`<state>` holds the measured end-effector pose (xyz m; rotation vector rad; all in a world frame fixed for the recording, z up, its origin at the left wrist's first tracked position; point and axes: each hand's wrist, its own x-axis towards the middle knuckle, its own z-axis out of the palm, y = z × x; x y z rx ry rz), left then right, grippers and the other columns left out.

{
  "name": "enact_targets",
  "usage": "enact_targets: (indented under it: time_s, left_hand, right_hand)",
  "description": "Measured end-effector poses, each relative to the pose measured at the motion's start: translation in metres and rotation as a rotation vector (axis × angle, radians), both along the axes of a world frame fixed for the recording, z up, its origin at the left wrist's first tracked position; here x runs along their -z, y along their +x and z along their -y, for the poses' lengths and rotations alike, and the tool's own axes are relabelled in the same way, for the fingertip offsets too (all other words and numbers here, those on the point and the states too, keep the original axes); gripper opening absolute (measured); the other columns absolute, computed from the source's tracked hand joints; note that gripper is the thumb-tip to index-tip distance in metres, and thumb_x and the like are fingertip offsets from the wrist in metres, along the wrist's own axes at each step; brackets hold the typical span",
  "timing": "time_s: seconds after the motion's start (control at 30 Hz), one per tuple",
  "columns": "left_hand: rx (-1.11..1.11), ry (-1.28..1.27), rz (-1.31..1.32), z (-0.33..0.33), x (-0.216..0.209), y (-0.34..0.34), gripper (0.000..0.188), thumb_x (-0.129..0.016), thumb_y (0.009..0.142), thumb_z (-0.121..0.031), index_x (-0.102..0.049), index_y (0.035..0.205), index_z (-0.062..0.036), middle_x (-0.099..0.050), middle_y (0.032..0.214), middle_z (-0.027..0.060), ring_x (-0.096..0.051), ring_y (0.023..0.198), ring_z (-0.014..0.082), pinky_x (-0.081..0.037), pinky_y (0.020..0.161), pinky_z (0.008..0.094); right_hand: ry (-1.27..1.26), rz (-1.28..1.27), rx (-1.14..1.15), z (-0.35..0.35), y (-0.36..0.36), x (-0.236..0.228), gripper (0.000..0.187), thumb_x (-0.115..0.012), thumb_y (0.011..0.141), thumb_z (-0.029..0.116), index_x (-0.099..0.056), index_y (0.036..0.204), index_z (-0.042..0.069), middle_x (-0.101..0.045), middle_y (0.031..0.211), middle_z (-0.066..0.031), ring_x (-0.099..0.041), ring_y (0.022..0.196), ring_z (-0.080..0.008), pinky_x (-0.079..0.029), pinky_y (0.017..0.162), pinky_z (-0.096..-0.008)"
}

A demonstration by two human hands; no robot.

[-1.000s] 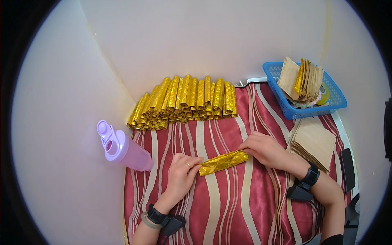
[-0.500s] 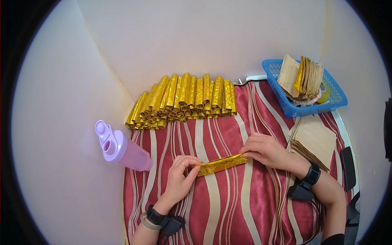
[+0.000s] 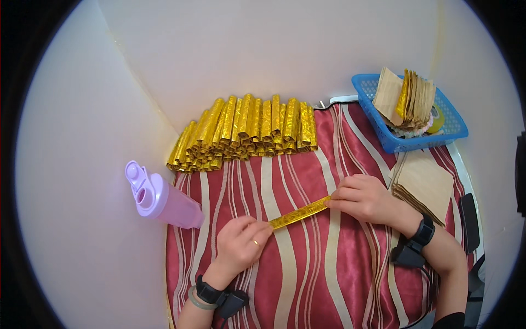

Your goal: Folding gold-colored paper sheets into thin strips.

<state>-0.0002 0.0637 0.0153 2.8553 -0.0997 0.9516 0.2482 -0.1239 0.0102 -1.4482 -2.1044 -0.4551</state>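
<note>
We are holding a gold strip [image 3: 300, 213]
Our left hand [image 3: 240, 244] is pinching one end; our right hand [image 3: 366, 198] is pinching the other.

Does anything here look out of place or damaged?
Nothing looks spilled or damaged. Two mild oddities: the bottle has its cap flipped open, spout uncovered; and in the basket, one gold piece stands out among tan papers.
</note>
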Motion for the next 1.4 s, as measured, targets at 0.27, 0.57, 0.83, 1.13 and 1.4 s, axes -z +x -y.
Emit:
enact_targets:
  time_s: [0.27,0.57,0.83,1.13,1.4]
  left_hand:
    - [0.222,0.183,-0.150,0.002,0.005,-0.004,0.014,-0.071,0.072,-0.006,-0.066,0.085,-0.0072,-0.060,0.082,0.0035,-0.060,0.080,0.0204,-0.049,0.063,0.0318]
    - [0.164,-0.226,-0.304,-0.001,0.006,0.004,0.019,-0.074,0.077,-0.007,-0.071,0.095,-0.0104,-0.057,0.079,0.0038,-0.054,0.077,0.0240,-0.047,0.065,0.0350]
    - [0.143,-0.228,-0.380,-0.005,0.012,0.005,0.037,-0.071,0.080,-0.007,-0.072,0.114,-0.0204,-0.052,0.081,0.0018,-0.048,0.080,0.0229,-0.043,0.067,0.0332]
    - [0.180,-0.182,-0.420,-0.007,0.014,0.004,0.038,-0.066,0.082,-0.008,-0.070,0.118,-0.0220,-0.049,0.086,0.0025,-0.045,0.083,0.0228,-0.042,0.072,0.0324]
    - [0.213,-0.203,-0.431,-0.008,0.014,0.005,0.046,-0.065,0.082,-0.003,-0.069,0.122,-0.0254,-0.046,0.085,0.0011,-0.042,0.082,0.0217,-0.039,0.073,0.0317]
  right_hand:
    - [-0.082,0.233,-0.052,0.004,-0.005,0.009,0.021,-0.063,0.071,0.011,-0.065,0.090,0.002,-0.053,0.079,-0.0034,-0.057,0.078,-0.0177,-0.050,0.067,-0.0278]
    - [-0.246,0.270,-0.022,0.007,-0.013,-0.003,0.036,-0.059,0.080,0.016,-0.065,0.115,0.008,-0.054,0.089,-0.0012,-0.056,0.085,-0.0149,-0.048,0.072,-0.0275]
    - [-0.226,0.282,0.002,0.006,-0.021,-0.001,0.033,-0.058,0.084,0.016,-0.067,0.116,0.010,-0.054,0.091,-0.0002,-0.055,0.091,-0.0148,-0.046,0.075,-0.0262]
    - [-0.334,0.196,0.033,0.008,-0.032,-0.004,0.038,-0.058,0.085,0.018,-0.063,0.123,0.012,-0.051,0.094,-0.0024,-0.054,0.093,-0.0171,-0.049,0.077,-0.0278]
    - [-0.290,0.157,0.033,0.005,-0.030,0.003,0.037,-0.058,0.085,0.017,-0.064,0.122,0.014,-0.051,0.093,-0.0020,-0.053,0.092,-0.0171,-0.049,0.075,-0.0274]
